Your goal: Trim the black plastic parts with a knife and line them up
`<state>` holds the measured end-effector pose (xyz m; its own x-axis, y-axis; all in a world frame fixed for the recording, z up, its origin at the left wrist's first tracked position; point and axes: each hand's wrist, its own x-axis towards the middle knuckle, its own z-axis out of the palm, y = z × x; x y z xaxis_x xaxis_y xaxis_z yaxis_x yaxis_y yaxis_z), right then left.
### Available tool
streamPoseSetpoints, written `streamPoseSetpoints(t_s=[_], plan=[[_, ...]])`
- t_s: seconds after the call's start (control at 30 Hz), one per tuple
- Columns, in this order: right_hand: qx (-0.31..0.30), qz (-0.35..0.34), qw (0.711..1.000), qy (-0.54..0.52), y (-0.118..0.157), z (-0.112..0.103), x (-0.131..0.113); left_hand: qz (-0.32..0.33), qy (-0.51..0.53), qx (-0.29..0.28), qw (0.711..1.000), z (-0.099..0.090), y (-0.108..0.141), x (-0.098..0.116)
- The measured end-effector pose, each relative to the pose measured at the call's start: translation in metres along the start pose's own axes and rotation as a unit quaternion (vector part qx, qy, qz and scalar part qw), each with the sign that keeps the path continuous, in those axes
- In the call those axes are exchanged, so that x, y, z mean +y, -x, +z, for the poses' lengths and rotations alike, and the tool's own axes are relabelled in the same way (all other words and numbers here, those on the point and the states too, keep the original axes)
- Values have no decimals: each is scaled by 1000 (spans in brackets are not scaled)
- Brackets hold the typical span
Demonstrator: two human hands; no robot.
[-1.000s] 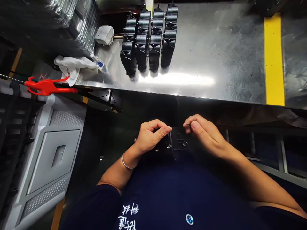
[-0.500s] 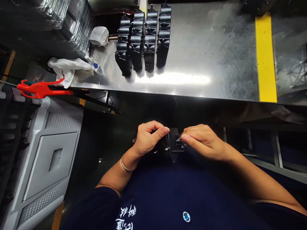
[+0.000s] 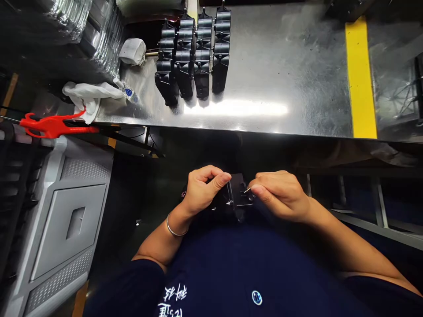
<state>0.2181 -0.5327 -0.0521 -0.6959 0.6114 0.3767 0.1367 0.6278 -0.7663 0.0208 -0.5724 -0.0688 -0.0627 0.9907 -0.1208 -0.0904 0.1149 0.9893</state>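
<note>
Shiny metal desk across the top, dark part just below centre, left hand pinching its left edge, right hand gripping a thin metal piece against its right side in view.

One camera sits on the person's head. It looks out in front and down. From up high, it sees the blue shirt at the near side, very close. The left hand and right hand are in the middle, a bit farther off. The shiny table is at the far side, and the gray box is at the left.
</note>
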Motion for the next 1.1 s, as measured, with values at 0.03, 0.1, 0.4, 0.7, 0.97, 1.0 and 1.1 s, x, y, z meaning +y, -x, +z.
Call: streamPoseSetpoints(t_s=[0.03,0.1,0.4,0.7,0.97,1.0,1.1], plan=[[-7,1,1000,-7,0,-1,0,-2,-1,-2,1000,0,1,-1],[-42,19,998,-41,0,-4,1,-6,-6,-6,1000,1,2,-2],[-55,25,995,-74,-1,-11,4,-22,-8,-2,1000,-1,-2,2],[-44,-42,994,92,-2,-2,3,-87,22,15,996,4,-2,2],[-25,-59,985,157,0,0,7,-118,40,26,992,6,-2,1],[-19,-62,985,162,0,1,7,-117,39,29,992,6,-2,1],[-5,-50,984,170,1,1,8,-118,46,28,992,6,-2,1]])
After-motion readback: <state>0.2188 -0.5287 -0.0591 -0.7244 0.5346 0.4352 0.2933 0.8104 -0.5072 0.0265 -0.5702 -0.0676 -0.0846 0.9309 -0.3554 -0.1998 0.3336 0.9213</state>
